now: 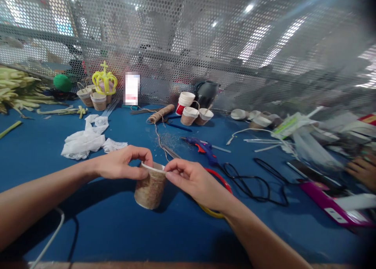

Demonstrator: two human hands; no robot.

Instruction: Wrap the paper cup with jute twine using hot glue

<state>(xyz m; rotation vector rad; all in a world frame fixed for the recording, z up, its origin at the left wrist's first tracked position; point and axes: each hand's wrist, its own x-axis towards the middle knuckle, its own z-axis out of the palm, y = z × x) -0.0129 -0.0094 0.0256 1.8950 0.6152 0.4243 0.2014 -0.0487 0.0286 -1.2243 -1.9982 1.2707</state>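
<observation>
A paper cup [149, 190] wrapped in brown, bark-like material stands slightly tilted on the blue table before me. Its rim is white. My left hand [126, 163] grips the rim at the left, fingers inside the cup and thumb against its outer wall. At the right side of the rim, my right hand [188, 179] pinches the edge between thumb and fingertips. Whether a thin cord is also in that pinch, I cannot tell. Twine [158, 135] runs from a brown roll [161, 114] toward scissors [170, 151], partly hidden behind my right hand.
A blue glue gun [202, 149] with a black cable [252, 186] lies to the right, near red and yellow scissor handles [219, 177]. Crumpled white cloth [84, 141] is at left. Small handled cups [189, 116] stand behind. Another person's hand [362, 169] shows far right, near a purple power strip [329, 202].
</observation>
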